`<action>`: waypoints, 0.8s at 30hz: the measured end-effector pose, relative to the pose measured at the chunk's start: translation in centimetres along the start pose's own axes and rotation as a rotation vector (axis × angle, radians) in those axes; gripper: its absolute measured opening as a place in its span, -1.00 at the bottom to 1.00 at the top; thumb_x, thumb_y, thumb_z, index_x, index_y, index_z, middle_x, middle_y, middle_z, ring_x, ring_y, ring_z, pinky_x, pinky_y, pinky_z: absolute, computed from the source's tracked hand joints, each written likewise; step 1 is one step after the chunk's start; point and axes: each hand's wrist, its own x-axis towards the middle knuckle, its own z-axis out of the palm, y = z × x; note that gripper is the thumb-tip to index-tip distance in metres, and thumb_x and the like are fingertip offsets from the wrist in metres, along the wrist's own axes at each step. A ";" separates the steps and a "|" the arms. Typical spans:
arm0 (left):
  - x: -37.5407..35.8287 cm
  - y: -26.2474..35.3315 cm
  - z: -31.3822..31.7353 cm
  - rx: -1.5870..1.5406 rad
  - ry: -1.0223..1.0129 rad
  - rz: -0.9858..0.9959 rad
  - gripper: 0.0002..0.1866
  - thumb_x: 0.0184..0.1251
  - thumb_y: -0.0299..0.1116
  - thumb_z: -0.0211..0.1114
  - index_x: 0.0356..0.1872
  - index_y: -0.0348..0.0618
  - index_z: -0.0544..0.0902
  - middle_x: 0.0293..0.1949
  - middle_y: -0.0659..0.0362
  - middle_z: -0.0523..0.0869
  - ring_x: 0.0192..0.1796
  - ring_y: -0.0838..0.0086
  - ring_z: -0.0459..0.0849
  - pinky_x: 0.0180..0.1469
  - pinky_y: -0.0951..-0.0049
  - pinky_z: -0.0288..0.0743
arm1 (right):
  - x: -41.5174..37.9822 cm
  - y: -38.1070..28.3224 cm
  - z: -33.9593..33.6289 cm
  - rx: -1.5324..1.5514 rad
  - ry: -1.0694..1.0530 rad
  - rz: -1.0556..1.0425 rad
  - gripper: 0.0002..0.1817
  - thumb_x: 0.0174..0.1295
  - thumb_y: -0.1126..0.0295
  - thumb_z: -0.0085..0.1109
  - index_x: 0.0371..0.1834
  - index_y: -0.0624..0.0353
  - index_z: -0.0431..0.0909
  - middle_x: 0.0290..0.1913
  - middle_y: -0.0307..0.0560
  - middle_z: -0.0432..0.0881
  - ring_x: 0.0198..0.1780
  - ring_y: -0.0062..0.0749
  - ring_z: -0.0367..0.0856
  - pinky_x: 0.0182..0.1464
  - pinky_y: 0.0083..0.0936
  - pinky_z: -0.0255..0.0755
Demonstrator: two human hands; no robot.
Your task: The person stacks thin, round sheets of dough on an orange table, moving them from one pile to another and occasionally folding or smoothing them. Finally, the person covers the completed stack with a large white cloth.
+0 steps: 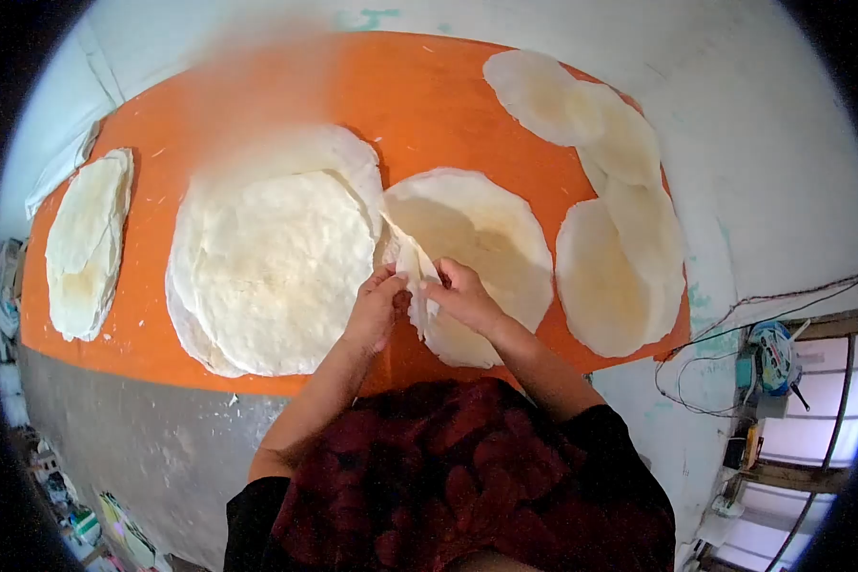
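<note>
Two round stacks of thin pale flatbread lie side by side in front of me. Between the stacks, the near-left edge of a flatbread (405, 250) is lifted into a narrow, upright fold. My left hand (381, 297) pinches this fold from the left, beside the big stack (276, 272). From the right, my right hand (464, 294) pinches the same fold between thumb and fingers, over the smaller stack (491, 224). The fingertips of both hands are close together. Part of the smaller stack is hidden under my right hand and forearm.
Under everything spreads an orange cloth (429, 95). Folded flatbreads (91, 243) lie at its far left, and overlapping rounds (610, 276) line its right edge. Grey floor (162, 429) shows in front. Cables and a blue-rimmed device (774, 357) are at the right wall.
</note>
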 end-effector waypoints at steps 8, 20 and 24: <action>1.0 0.7 1.3 0.206 0.013 0.035 -0.74 0.22 -0.43 0.07 -0.08 -0.29 0.45 -0.35 0.14 0.58 -0.37 0.50 0.53 -0.34 0.46 0.45 | 0.6 0.4 -0.6 0.269 0.043 0.214 -0.73 0.17 0.28 0.04 -0.13 0.19 0.48 -0.38 -0.20 0.54 -0.34 -0.52 0.50 -0.33 -0.44 0.40; -2.2 22.8 -15.0 0.242 0.150 0.295 -0.83 0.16 -0.42 0.11 -0.30 -0.31 0.54 -0.39 0.17 0.60 -0.38 0.50 0.58 -0.33 0.49 0.49 | 1.5 -5.6 -20.5 0.547 0.481 0.096 -0.70 0.14 0.26 0.09 -0.12 0.18 0.43 -0.23 -0.17 0.54 -0.20 -0.38 0.52 -0.18 -0.41 0.46; -4.5 24.8 -25.3 0.356 0.389 0.320 -0.82 0.10 -0.41 0.15 -0.32 -0.31 0.55 -0.41 0.15 0.60 -0.44 0.45 0.58 -0.45 0.40 0.51 | 3.7 -5.6 -19.6 0.546 0.593 0.196 -0.69 0.15 0.31 0.09 -0.07 0.17 0.39 -0.17 -0.15 0.54 -0.14 -0.34 0.52 -0.14 -0.33 0.48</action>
